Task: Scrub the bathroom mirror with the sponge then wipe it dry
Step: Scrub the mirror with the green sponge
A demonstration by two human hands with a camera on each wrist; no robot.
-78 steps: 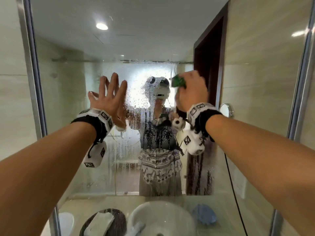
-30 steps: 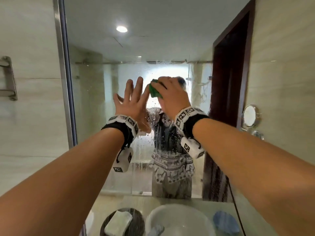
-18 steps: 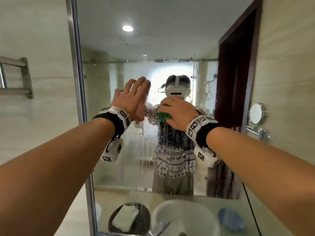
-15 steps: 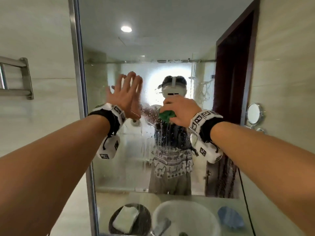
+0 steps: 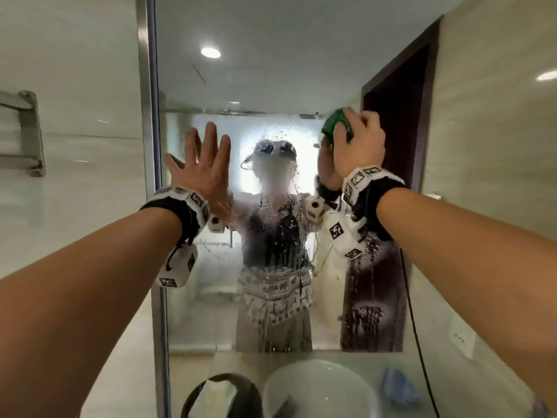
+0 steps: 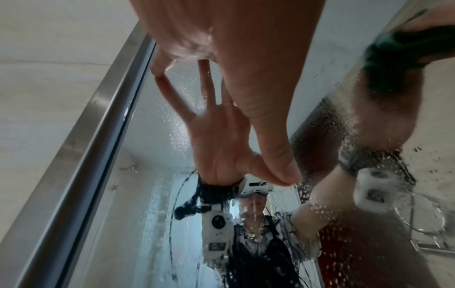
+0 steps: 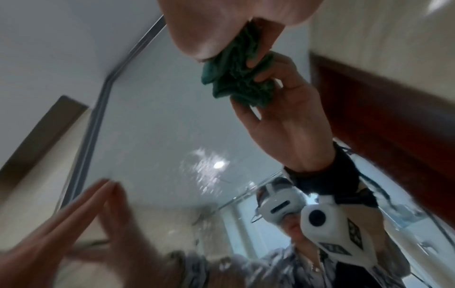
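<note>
The bathroom mirror fills the wall ahead, wet with droplets and soapy streaks across its middle and lower right. My right hand grips a crumpled green sponge and presses it on the glass at the upper right of the wet patch; the right wrist view shows the sponge squeezed between thumb and fingers. My left hand is flat on the mirror with its fingers spread, close to the steel frame. In the left wrist view its fingers touch the wet glass.
Below the mirror a white basin sits in the counter, with a dark soap dish holding a white bar to its left and a blue cloth to its right. A towel rail hangs on the left wall.
My right hand has swept the sponge from chest height at the centre of the mirror up and to the right. The left hand stays flat on the glass, fingers now more spread.
</note>
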